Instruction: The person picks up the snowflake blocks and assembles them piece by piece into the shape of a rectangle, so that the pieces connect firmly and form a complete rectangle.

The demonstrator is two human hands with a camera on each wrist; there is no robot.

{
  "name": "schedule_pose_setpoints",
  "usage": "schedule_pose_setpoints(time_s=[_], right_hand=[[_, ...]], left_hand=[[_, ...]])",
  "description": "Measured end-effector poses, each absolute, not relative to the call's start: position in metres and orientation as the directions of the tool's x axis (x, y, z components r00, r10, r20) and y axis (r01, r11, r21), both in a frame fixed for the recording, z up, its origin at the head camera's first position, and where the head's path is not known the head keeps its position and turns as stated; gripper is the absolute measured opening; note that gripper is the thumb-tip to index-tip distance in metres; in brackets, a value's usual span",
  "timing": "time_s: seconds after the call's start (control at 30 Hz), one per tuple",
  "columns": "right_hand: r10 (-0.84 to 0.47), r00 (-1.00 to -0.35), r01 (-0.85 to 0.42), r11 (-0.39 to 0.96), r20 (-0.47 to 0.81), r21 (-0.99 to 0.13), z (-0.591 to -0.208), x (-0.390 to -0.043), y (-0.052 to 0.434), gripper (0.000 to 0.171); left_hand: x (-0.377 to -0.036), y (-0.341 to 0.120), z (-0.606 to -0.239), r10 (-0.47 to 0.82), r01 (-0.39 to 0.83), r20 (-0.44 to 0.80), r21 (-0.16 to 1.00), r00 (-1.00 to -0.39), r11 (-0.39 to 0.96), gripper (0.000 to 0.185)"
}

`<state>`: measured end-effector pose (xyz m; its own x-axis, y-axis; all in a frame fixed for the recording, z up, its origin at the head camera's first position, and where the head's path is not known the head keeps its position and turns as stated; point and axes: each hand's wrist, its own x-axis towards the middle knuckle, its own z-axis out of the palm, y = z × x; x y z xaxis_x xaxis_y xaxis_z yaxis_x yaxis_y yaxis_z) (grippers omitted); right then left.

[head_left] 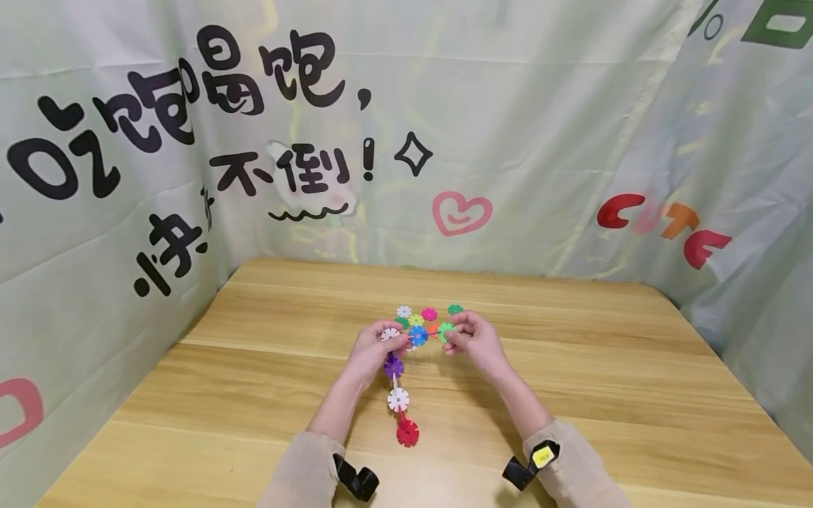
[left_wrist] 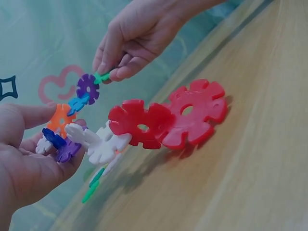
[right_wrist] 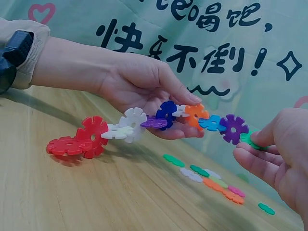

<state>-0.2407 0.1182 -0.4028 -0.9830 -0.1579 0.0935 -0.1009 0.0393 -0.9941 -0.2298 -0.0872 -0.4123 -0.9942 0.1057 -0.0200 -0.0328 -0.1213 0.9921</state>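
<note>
A chain of notched plastic snowflake discs stretches between the hands. My left hand (head_left: 373,351) pinches it near an orange disc (right_wrist: 196,116), with the thumb on top and fingers below. From there a dark blue disc (right_wrist: 167,114), purple and white discs and two red discs (left_wrist: 195,113) hang toward me, close above the table. On the other side come a light blue disc (right_wrist: 211,123) and a purple disc (right_wrist: 234,128). My right hand (head_left: 478,343) pinches a green disc (right_wrist: 251,139) at that purple disc's edge; its slot is hidden by the fingertips.
Several loose discs lie on the wooden table (head_left: 597,381) beyond the hands, among them a pink disc (head_left: 429,314), a white disc (head_left: 404,311) and a dark green disc (head_left: 455,309). A printed cloth (head_left: 540,141) hangs behind the table.
</note>
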Motion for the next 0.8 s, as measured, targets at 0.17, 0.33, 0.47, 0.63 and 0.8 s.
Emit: schedule_pose_setpoints(time_s=[0.17, 0.33, 0.47, 0.63, 0.8], right_hand=[[-0.146, -0.982, -0.123, 0.04, 0.116, -0.992, -0.402, -0.238, 0.116, 0.019], [-0.148, -0.981, -0.13, 0.05, 0.121, -0.99, -0.403, -0.237, 0.111, 0.018], [-0.148, -0.982, -0.122, 0.056, 0.113, -0.991, -0.404, -0.237, 0.108, 0.018], [-0.137, -0.983, -0.133, 0.06, 0.124, -0.989, -0.405, -0.237, 0.109, 0.017], [-0.132, -0.983, -0.137, 0.079, 0.126, -0.987, -0.408, -0.239, 0.113, 0.021]], left_hand=[[-0.229, -0.088, -0.411, 0.115, -0.041, -0.025, 0.99, -0.993, -0.136, 0.035], [-0.228, -0.09, -0.409, 0.103, -0.032, -0.015, 0.987, -0.995, -0.16, 0.034], [-0.229, -0.09, -0.407, 0.097, -0.019, -0.003, 0.986, -0.995, -0.164, 0.032], [-0.23, -0.09, -0.409, 0.108, -0.032, -0.014, 0.985, -0.994, -0.168, 0.03], [-0.229, -0.089, -0.414, 0.152, -0.063, -0.041, 0.987, -0.987, -0.148, 0.024]])
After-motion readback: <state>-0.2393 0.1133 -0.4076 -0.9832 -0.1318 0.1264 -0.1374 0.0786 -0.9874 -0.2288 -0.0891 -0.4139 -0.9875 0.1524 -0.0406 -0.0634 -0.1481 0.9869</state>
